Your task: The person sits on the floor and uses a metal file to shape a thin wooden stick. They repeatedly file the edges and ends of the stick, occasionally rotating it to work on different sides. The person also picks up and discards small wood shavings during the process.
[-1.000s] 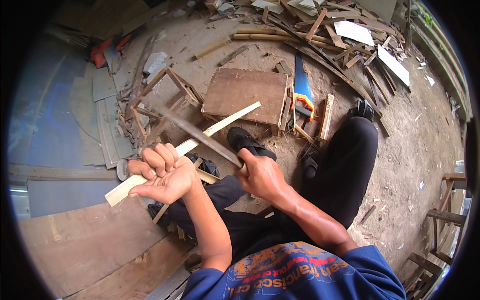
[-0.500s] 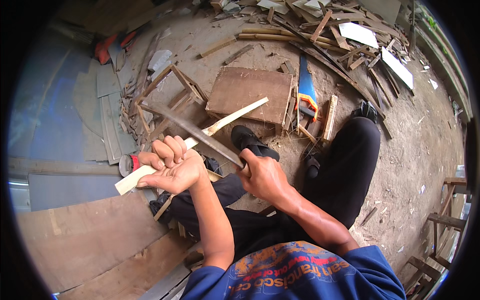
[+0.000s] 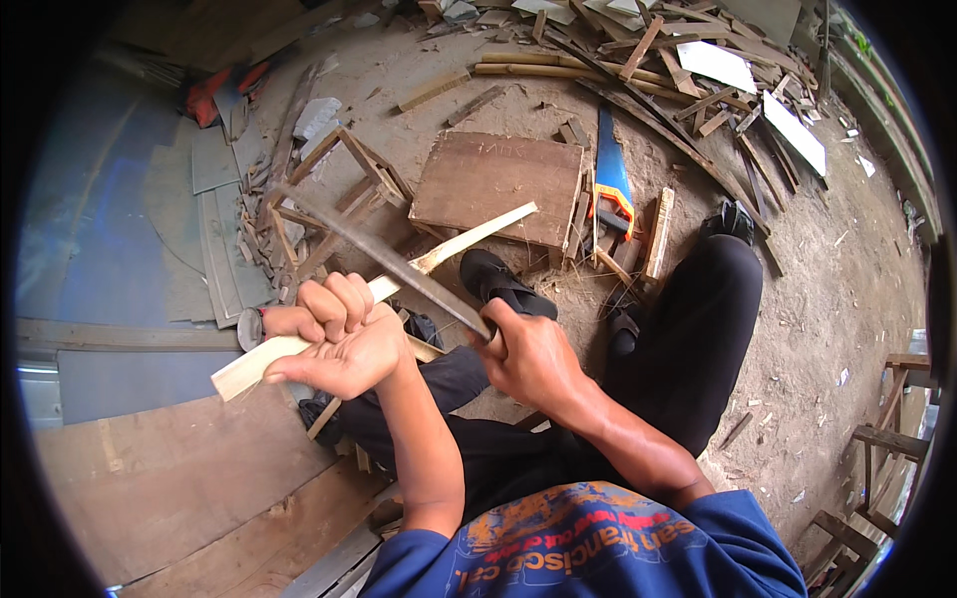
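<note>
Gripping a pale wooden strip (image 3: 399,284) in a closed fist, the left hand (image 3: 334,334) has its fingers (image 3: 329,304) wrapped tight around the strip's near third, so that one short end juts out toward the lower left and the long end runs up and to the right, ending over the brown board. The right hand (image 3: 533,359) sits just to the right and slightly nearer the body, its fingers clamped on the handle of a long dark blade (image 3: 389,261). That blade slants up and to the left from the right hand and crosses the strip just beyond the left fist, lying on or very close to the wood; the two long axes form a shallow X, with the crossing point nearer the left hand than the right. Below both hands are the person's dark trousered legs (image 3: 688,339) and a black shoe (image 3: 503,284), close under the strip's far half. Farther out, on the dirt ground (image 3: 817,289), a flat brown board (image 3: 498,184) lies beside a small wooden frame stool (image 3: 344,194) and a handsaw (image 3: 613,184) with a blue blade and orange handle. Beyond these, a heap of scrap slats and bamboo pieces (image 3: 638,60) fills the far edge.
</note>
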